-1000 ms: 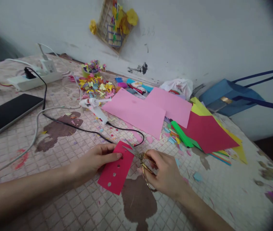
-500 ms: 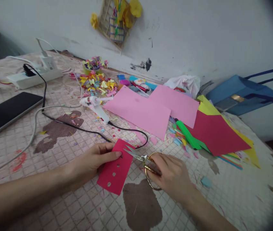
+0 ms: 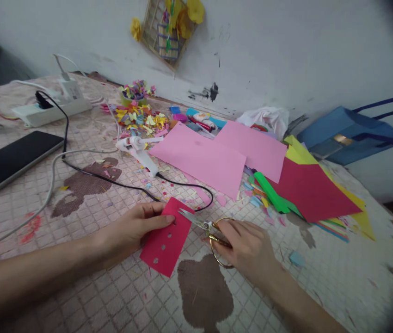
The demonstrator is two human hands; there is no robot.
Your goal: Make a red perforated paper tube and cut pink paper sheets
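My left hand pinches a red paper strip by its left edge, thumb on top and fingers behind. Several small holes run in a row along the strip. In my right hand are gold-handled scissors, fingers in the loops. The scissor tips lie over the strip's upper right part, beside the thumb; the blades look nearly closed. Beyond the strip, a white hot glue gun rests on the cloth with its black cord curling near the strip's top.
Pink sheets lie behind, with a red sheet and a green marker-like stick to the right. Paper scraps are heaped at the back. A phone and power strip sit left; a blue bag stands right.
The scissor blades have come closer together over the red strip. Both hands stay in nearly the same place, and the view has shifted slightly.
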